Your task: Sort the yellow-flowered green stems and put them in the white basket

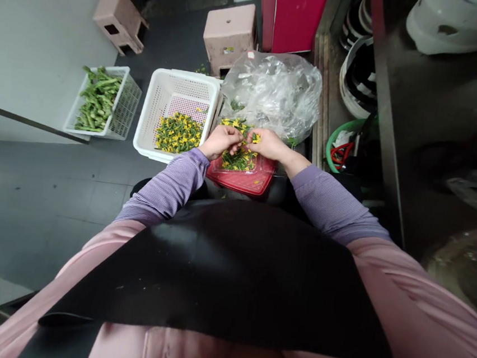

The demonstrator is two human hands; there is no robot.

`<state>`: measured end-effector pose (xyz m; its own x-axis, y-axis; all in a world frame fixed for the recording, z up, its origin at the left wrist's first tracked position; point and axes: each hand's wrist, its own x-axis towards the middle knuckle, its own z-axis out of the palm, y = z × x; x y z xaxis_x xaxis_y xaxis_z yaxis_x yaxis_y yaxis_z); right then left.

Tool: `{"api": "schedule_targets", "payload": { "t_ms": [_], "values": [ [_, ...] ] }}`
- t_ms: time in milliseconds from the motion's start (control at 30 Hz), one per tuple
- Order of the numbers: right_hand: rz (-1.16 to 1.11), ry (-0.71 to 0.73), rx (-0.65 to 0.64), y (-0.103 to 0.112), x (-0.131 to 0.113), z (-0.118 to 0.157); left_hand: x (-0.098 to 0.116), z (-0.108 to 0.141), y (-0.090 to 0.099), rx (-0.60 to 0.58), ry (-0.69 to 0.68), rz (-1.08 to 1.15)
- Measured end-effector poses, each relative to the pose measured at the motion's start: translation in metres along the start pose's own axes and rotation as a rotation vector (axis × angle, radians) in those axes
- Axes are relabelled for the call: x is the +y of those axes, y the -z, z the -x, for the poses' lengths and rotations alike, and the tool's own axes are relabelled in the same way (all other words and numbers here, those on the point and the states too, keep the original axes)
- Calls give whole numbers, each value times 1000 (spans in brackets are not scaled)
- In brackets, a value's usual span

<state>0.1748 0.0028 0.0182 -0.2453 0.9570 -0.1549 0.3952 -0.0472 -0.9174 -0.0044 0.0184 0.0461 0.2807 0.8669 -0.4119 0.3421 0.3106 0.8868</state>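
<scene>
Both of my hands are close together over a clear plastic tray (244, 172) of small green sprigs with yellow flowers (240, 160). My left hand (222, 141) is closed, its thumb and fingertips pinched; what they hold, if anything, is too small to make out. In a pinch of my right hand (272, 147) is a yellow flower (256, 138). The tray rests on a red plastic surface (242, 184). Just left of my left hand stands a white perforated basket (156, 98), with a heap of loose yellow-flowered pieces (178, 134) in its near part.
A large clear plastic bag (281, 90) lies beyond my hands. Further left is a smaller white basket (124, 103) of green vegetable stalks (99, 101). Two pink stools (230, 29) stand at the back. On the right are a green-rimmed bin (330, 148) and a dark metal shelf edge (388, 114).
</scene>
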Motion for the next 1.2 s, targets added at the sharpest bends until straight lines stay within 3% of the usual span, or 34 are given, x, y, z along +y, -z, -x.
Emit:
{"api": "schedule_targets", "payload": {
  "t_ms": [67,133,200,267,367,467,633,800,867,1100,1200],
  "values": [
    [-22,5,26,2,0,-1,-2,-4,4,-36,46,28],
    [-98,-30,91,4,2,-3,-10,-10,8,31,79,-107],
    [-241,-109,136,5,2,-4,-25,-13,10,176,59,-427],
    [-399,-202,124,6,2,-5,-43,-14,9,221,-1,-819],
    [-547,-268,62,8,-1,-4,-65,-10,2,66,-35,-1199],
    [-595,-280,42,7,-3,-3,-70,-10,-6,30,-13,-1284],
    [-482,-377,53,0,1,-3,-48,-11,-2,134,54,-1024],
    [-418,-404,-29,-18,5,-1,-26,8,-1,144,165,-207],
    [-453,-385,-41,-25,5,1,-21,17,-7,123,203,2],
    [-562,-301,101,-29,9,1,-12,25,-20,141,191,126],
    [-669,-292,80,-26,10,0,-9,26,-17,120,123,114]
  ]
}}
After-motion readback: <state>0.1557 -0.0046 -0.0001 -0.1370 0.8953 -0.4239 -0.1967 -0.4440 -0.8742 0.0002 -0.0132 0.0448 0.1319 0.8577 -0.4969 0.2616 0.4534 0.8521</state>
